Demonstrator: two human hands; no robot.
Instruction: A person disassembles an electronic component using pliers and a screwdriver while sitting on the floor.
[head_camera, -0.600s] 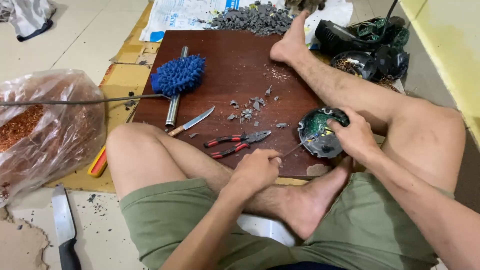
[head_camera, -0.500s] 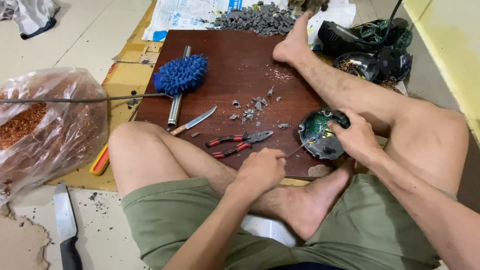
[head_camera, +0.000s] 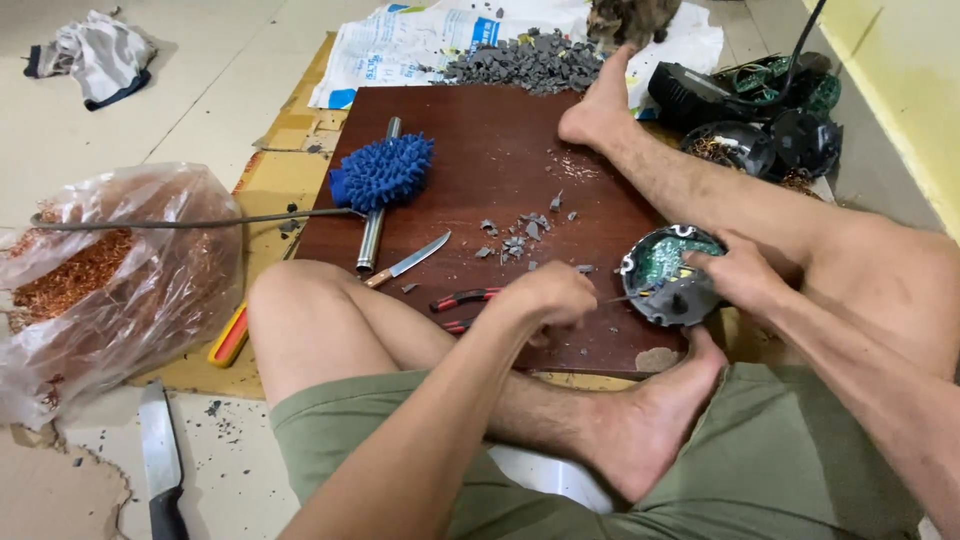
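On the brown board (head_camera: 480, 170) between my legs, my right hand (head_camera: 745, 275) grips a round black housing (head_camera: 668, 290) by its rim, tilted so the green circuit board (head_camera: 665, 258) inside faces me. The housing sits at the board's right edge, just above my foot. My left hand (head_camera: 545, 295) is clenched around a thin pointed tool (head_camera: 620, 298) whose tip reaches the housing's near rim; what kind of tool it is, I cannot tell.

To do this well, I judge that I should keep my right fingers clamped on the rim and clear of the tip, so a slip goes into the board and not into my palm or leg. Short, levering pushes at the seam look safer than one hard shove. Bracing the housing against the board would steady it.

Red-handled pliers (head_camera: 465, 300) lie just under my left wrist, a knife (head_camera: 410, 262) beside my knee, and grey chips (head_camera: 520, 235) are scattered mid-board. A blue mop head (head_camera: 385, 170) rests further up. A bag (head_camera: 110, 280) of copper scrap sits on the floor to my left, well apart.
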